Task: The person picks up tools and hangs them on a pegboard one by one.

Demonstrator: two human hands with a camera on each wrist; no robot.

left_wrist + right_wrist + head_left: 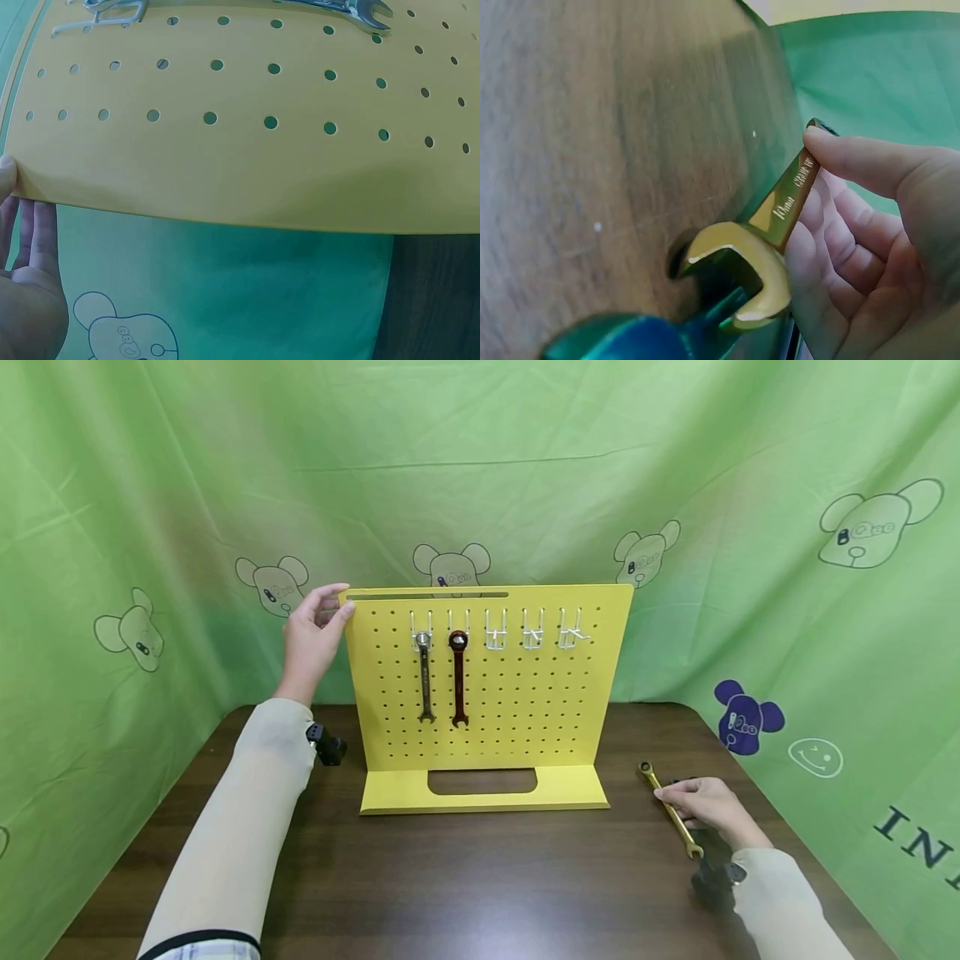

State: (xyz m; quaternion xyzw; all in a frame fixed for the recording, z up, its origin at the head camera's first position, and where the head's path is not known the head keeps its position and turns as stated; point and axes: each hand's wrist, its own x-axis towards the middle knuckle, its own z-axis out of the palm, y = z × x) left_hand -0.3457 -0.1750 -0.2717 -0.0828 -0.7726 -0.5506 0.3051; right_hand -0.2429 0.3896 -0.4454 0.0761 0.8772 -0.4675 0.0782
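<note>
My left hand [311, 631] grips the upper left corner of a yellow pegboard [525, 710]. In the left wrist view the thumb lies in front and the fingers [41, 236] behind the board. My right hand [712, 807] pinches a gold combination wrench [678, 825] at the table's right side, thumb against fingers. The wrench's open end [769, 281] points toward the camera in the right wrist view; its handle reads 10mm. A silver wrench [425, 681] and a dark red wrench [459, 681] hang upright on the board's left hooks.
Several white wire hooks [532, 635] line the board's upper part. The board's base stands on a dark wood table [465, 877]. A blurred, shiny blue-green object [630, 341] shows beneath the wrench in the right wrist view. Green printed cloth [525, 460] surrounds the table.
</note>
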